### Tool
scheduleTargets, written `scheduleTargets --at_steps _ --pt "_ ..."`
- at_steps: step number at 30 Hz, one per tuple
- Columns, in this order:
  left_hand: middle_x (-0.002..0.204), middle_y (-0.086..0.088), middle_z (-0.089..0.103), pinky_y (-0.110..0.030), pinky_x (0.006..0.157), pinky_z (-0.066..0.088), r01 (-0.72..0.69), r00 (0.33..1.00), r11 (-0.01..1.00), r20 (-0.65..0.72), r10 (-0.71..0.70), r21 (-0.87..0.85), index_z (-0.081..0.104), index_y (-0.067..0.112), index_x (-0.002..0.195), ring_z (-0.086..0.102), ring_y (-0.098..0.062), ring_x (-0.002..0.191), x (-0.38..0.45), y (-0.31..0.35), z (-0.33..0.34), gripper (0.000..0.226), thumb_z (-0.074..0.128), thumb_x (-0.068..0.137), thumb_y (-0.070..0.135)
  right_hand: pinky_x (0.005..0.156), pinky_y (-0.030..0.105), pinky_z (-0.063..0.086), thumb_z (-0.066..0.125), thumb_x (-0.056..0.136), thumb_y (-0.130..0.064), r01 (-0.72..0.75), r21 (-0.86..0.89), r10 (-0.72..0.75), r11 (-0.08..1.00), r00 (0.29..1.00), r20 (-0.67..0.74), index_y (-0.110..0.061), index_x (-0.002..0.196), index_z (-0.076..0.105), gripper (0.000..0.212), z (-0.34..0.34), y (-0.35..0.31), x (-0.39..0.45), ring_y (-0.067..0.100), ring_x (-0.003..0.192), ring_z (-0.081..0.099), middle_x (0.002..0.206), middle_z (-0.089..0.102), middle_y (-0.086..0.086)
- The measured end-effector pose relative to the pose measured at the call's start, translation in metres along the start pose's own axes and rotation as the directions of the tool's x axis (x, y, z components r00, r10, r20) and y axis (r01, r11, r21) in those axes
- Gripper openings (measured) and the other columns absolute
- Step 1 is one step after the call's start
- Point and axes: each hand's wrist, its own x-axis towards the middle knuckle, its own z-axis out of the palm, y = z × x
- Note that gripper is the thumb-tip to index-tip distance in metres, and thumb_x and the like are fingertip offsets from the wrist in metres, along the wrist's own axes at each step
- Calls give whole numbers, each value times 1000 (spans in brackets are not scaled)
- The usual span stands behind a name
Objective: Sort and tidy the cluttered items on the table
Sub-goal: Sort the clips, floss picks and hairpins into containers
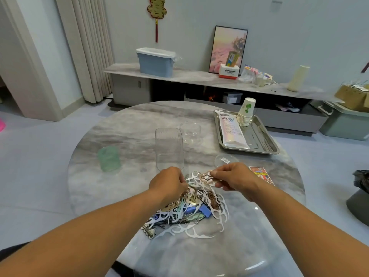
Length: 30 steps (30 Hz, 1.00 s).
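While the right hand [232, 175] pinches a wavy hair clip [207, 176] lifted at centre frame, its long axis runs leftward from the fingers [216, 173]. Just upper left stands the clear container [169, 148]; the left hand [169, 183] grips pieces in the pile [191, 208] on the worktop [123, 136].

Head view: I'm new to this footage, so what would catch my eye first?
A tangled pile of white plastic floss picks and clips sits mid-table, both hands working in it. The right hand pinches a wavy beige clip. Behind stands an empty clear plastic container.

Glossy marble-look table [123, 136], shiny metal tray [259, 140], clear plastic container [169, 148].
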Motion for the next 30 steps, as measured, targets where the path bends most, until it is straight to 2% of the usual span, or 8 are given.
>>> scheduleTargets --at_steps 4,6,11,16,20,23,26,30 --pt "89 -16 73 -40 69 61 47 998 951 -13 -54 -306 68 1 95 66 -22 70 5 8 -17 15 62 94 16 76 30 63 73 91 -8 44 290 -58 956 998 39 1 101 72 14 3 -4 -1 22 82 73 91 74 19" --pt "92 -20 72 -40 68 61 125 991 843 29 -129 -524 63 -6 104 66 -25 72 4 13 -28 16 61 96 7 82 34 63 74 90 -8 100 346 -114 933 993 22 -1 100 74 12 7 -10 -4 25 87 73 95 75 21" --pt "106 -26 69 -32 72 63 381 924 430 321 -208 -819 61 -8 107 75 -33 91 2 20 -46 13 59 98 1 91 50 57 79 85 -10 280 166 -290 946 956 40 -12 93 80 8 29 -16 -12 29 84 66 97 74 21" --pt "101 -26 71 -34 73 64 424 905 247 413 -97 -871 58 -10 113 73 -32 86 1 17 -60 26 46 104 10 92 41 59 84 80 -10 426 -44 -428 903 903 -30 -19 87 82 12 46 -19 -12 15 89 74 108 75 -5" --pt "102 -21 72 -30 68 63 302 953 445 284 -108 -843 64 -4 111 75 -27 84 0 14 -64 21 67 94 8 88 33 60 81 83 -8 451 44 -453 892 890 58 -12 96 80 14 48 -27 -16 15 92 74 103 77 -2" --pt "105 -17 70 -28 70 62 92 988 646 -10 -153 -758 66 4 101 74 -26 89 7 7 -65 9 68 93 3 82 31 61 76 90 -16 385 69 -382 920 922 -60 -18 109 76 19 43 -29 -11 17 92 73 97 77 0" --pt "97 -6 72 -29 76 62 -127 960 828 -277 -35 -546 68 13 97 71 -18 87 13 -5 -74 8 68 94 6 71 19 53 72 94 -20 302 -225 -339 927 928 -153 -23 104 73 10 28 -24 -3 10 87 70 94 73 -8" --pt "85 12 70 -21 68 46 -208 933 942 -342 110 -262 71 27 87 64 -5 83 14 -16 -74 13 74 90 14 70 24 56 74 91 -14 78 -607 -146 791 987 -63 -18 96 75 6 8 -18 0 14 84 70 89 71 -4"
